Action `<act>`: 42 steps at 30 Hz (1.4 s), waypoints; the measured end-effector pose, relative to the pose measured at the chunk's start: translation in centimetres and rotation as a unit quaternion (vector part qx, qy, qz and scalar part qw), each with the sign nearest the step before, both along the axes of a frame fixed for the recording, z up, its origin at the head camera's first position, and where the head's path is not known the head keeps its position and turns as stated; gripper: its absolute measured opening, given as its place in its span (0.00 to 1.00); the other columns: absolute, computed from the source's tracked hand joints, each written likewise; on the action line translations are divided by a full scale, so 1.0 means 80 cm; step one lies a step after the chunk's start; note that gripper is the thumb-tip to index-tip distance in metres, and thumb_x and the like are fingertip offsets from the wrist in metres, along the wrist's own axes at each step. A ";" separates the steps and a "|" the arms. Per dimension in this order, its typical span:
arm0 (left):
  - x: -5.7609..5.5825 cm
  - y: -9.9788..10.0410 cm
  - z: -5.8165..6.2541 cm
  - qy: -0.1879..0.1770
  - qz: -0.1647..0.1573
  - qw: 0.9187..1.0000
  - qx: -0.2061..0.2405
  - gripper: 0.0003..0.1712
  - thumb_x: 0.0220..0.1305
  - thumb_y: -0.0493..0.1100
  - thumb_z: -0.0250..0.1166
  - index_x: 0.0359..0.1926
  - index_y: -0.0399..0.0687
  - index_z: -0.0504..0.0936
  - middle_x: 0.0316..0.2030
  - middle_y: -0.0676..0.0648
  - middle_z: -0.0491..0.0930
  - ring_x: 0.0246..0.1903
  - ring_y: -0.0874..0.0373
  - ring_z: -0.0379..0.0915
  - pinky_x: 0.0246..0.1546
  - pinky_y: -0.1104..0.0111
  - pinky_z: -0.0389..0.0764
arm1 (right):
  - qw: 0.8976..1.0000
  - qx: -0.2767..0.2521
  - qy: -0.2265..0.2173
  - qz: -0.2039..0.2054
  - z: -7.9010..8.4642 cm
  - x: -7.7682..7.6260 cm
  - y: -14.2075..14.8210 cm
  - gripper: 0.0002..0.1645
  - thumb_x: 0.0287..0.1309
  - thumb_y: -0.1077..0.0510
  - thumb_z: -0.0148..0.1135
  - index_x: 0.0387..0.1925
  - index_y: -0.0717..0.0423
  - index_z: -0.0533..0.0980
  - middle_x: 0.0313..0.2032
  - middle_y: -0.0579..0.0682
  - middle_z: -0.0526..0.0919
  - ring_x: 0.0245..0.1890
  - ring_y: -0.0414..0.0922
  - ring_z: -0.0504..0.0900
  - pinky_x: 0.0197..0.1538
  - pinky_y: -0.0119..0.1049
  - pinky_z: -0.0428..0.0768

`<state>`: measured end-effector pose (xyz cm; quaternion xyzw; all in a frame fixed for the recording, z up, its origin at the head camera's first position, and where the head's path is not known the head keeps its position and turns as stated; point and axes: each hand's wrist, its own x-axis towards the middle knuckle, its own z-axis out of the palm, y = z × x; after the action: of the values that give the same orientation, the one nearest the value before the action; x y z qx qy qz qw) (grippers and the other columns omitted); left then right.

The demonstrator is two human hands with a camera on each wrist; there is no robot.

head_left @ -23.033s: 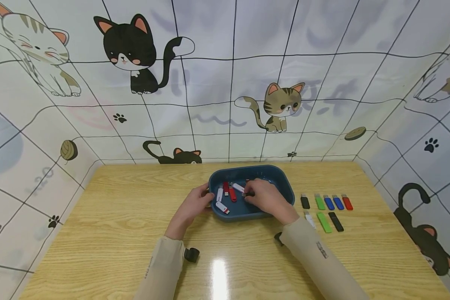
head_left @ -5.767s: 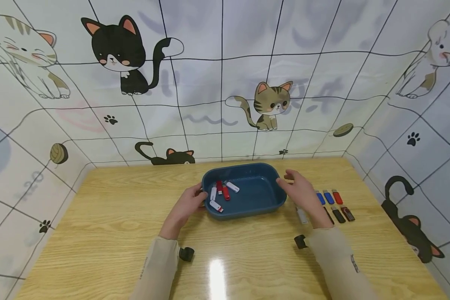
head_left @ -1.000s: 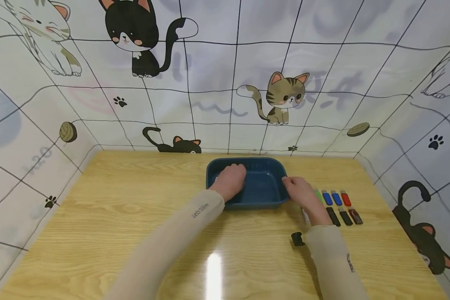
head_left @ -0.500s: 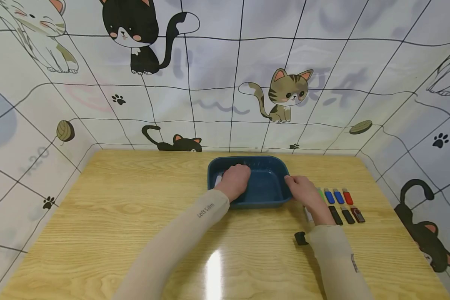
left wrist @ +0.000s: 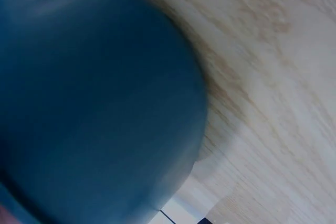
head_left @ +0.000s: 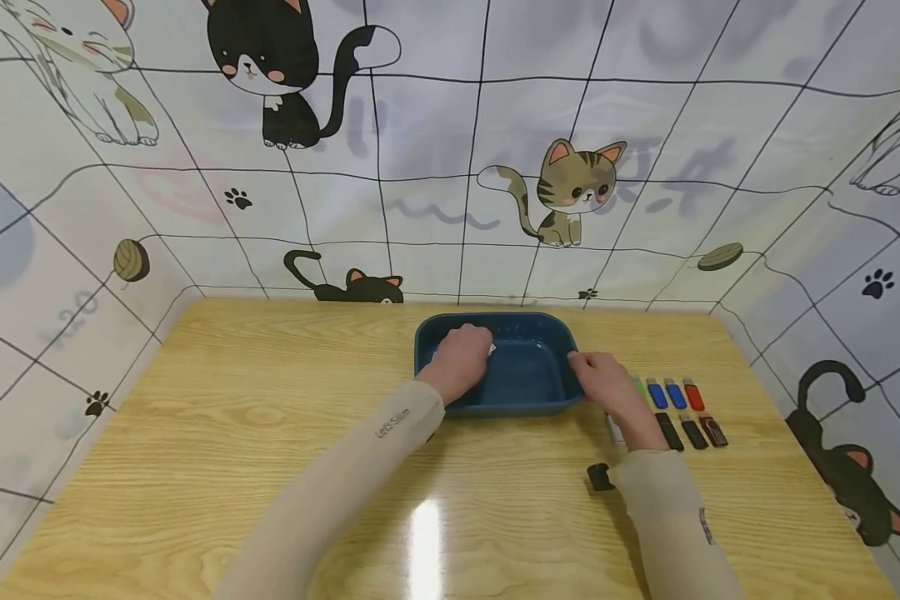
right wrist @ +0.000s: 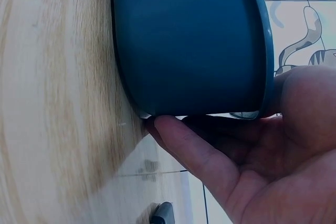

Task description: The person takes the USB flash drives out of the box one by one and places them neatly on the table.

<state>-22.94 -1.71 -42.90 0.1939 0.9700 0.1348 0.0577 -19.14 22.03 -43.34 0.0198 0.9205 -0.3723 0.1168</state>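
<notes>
My left hand point(head_left: 462, 358) reaches into the dark blue plastic tray point(head_left: 528, 410), fingers curled downward. The tip of a white USB stick point(head_left: 492, 348) shows past its knuckles, seemingly pinched; the fingertips are hidden. My right hand point(head_left: 603, 383) grips the tray's right end, thumb at the rim. In the right wrist view that hand point(right wrist: 252, 166) has its thumb and fingers about the tray's end wall point(right wrist: 189, 45). The tray's outer wall point(left wrist: 105, 98) fills much of the left wrist view. Other sticks inside the tray are mostly covered by my left hand.
Right of the tray lie two rows of USB sticks, among them blue ones point(head_left: 657, 394), a red one point(head_left: 693, 395), black ones point(head_left: 669, 432) and a dark red one point(head_left: 713, 431). My right hand partly covers green and white ones. A cat-print cloth point(head_left: 420, 208) stands behind the wooden table point(head_left: 285, 375).
Earlier my left hand held the tray's left end; now it is inside. Over the last half second it shifts slightly left and a white tip appears. A dark red stick has joined the rows.
</notes>
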 end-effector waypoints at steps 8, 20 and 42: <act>0.004 -0.017 0.015 0.018 0.008 0.999 0.042 0.04 0.72 0.35 0.62 0.43 0.40 0.83 0.35 0.44 0.81 0.33 0.53 0.77 0.33 0.63 0.81 | 1.000 -0.002 -0.001 -0.003 0.001 0.000 0.001 0.27 0.82 0.48 0.40 0.23 0.53 0.64 0.22 0.49 0.64 0.25 0.47 0.68 0.33 0.39 0.73; 0.027 -0.079 0.058 0.012 0.041 0.986 0.162 0.07 0.70 0.37 0.65 0.46 0.40 0.83 0.35 0.47 0.84 0.28 0.57 0.77 0.29 0.67 0.80 | 1.000 -0.018 -0.008 -0.004 -0.001 0.002 -0.002 0.27 0.82 0.48 0.40 0.23 0.53 0.64 0.23 0.49 0.64 0.27 0.46 0.70 0.36 0.38 0.75; 0.058 -0.174 0.043 0.043 0.119 0.971 0.202 0.13 0.63 0.37 0.68 0.47 0.34 0.84 0.37 0.43 0.83 0.37 0.50 0.77 0.40 0.59 0.81 | 0.998 -0.054 -0.024 0.005 -0.001 0.002 0.001 0.28 0.83 0.51 0.38 0.60 0.70 0.72 0.52 0.69 0.75 0.52 0.62 0.79 0.53 0.51 0.85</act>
<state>-18.31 -15.67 -39.50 0.0901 0.9404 0.3255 -0.0412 -19.00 22.08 -43.42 0.0179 0.8962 -0.4200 0.1421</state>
